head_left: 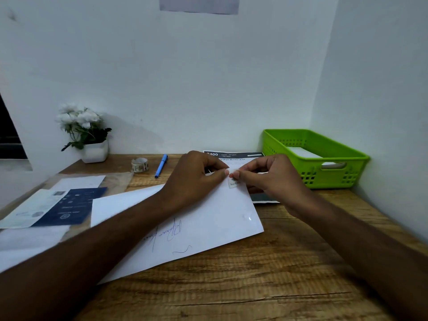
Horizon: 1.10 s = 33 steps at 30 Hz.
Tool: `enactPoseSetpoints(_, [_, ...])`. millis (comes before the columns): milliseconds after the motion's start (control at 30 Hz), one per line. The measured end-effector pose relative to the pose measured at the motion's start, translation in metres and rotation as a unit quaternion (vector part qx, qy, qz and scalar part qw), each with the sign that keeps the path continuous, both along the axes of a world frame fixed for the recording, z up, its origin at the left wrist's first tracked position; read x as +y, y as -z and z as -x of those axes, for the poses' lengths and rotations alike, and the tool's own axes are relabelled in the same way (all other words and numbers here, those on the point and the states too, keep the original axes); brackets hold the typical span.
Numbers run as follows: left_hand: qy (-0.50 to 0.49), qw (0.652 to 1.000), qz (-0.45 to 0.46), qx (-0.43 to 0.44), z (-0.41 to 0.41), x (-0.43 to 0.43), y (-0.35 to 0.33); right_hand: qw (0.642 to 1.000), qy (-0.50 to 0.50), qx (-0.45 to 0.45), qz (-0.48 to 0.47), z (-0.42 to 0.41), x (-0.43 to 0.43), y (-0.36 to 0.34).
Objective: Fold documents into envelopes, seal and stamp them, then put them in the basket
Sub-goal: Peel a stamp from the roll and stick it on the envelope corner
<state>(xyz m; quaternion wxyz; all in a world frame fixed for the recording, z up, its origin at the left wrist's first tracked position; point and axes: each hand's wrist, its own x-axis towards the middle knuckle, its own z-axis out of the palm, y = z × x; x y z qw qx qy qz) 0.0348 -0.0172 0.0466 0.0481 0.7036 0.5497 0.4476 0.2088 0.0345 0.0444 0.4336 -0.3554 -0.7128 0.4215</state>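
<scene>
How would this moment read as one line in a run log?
step: stamping | left hand: pinches stamp | right hand: pinches stamp | envelope: lying flat | basket: far right, paper inside

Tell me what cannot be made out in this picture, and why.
Head view:
- Small paper stamp: print too small; left hand and right hand pinch its top.
- Black-headed printed sheet: both hands hide most text.
- Green plastic basket: its wall hides most of its white contents.
- White envelope: left forearm covers some blue handwriting.
</scene>
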Motion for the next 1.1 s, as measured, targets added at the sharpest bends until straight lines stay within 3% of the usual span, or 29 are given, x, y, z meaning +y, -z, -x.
enactPoseSetpoints(633, [-0.015,0.999,-0.027,0.013,0.0009,0.0024,0.0032,1.0,0.004,-0.003,-0.019,0.0009,-0.0005,-0.0001])
enactPoseSetpoints(1100, [-0.001,0.999,-0.048,0.014,0.0015,0.0045,0.0048,1.0,-0.011,0.021,0.02,-0.0002,0.0012,0.0003])
